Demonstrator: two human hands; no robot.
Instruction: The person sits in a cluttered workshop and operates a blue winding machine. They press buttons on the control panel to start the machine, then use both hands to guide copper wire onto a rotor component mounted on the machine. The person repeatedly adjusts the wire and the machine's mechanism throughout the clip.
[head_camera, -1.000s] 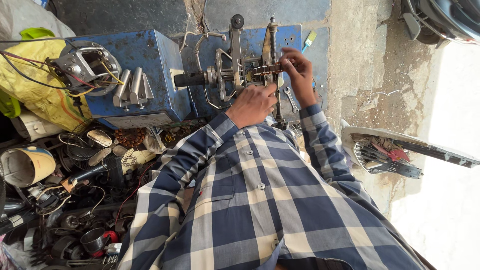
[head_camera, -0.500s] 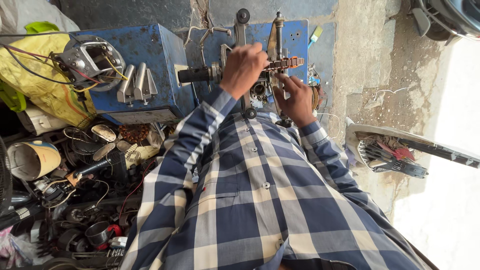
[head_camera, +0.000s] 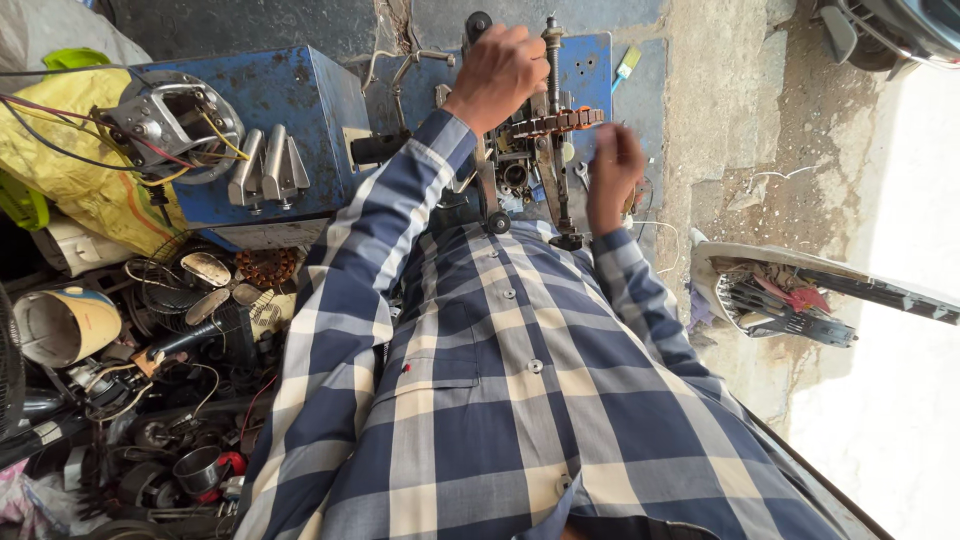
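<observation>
View from the head camera, looking down the chest of a person in a blue-and-cream checked shirt (head_camera: 520, 400) toward a blue workbench (head_camera: 300, 130). A small hand-cranked machine (head_camera: 530, 160) stands on the bench directly ahead of both hands, its two slender metal posts running along the line of sight, away from the body. The left hand (head_camera: 497, 72) lies at the far, upper end of the machine, closed in a fist around the black-knobbed crank handle (head_camera: 478, 22); it is the hand in firm contact. The right hand (head_camera: 612, 165) sits nearer the body and to the right of the posts, just beside a brown ribbed part (head_camera: 560, 121) that lies crosswise on the machine; the hand is blurred, its fingers loosely curled, and whether it grips anything cannot be told. The machine thus lies between the two hands, the handle on the left, the ribbed part toward the right. On the left of the bench rests a round motor housing (head_camera: 170, 110) with coloured wires, and below it a heap of fan parts and scrap (head_camera: 190, 330). Bare concrete ground (head_camera: 760, 150) lies to the right.
</observation>
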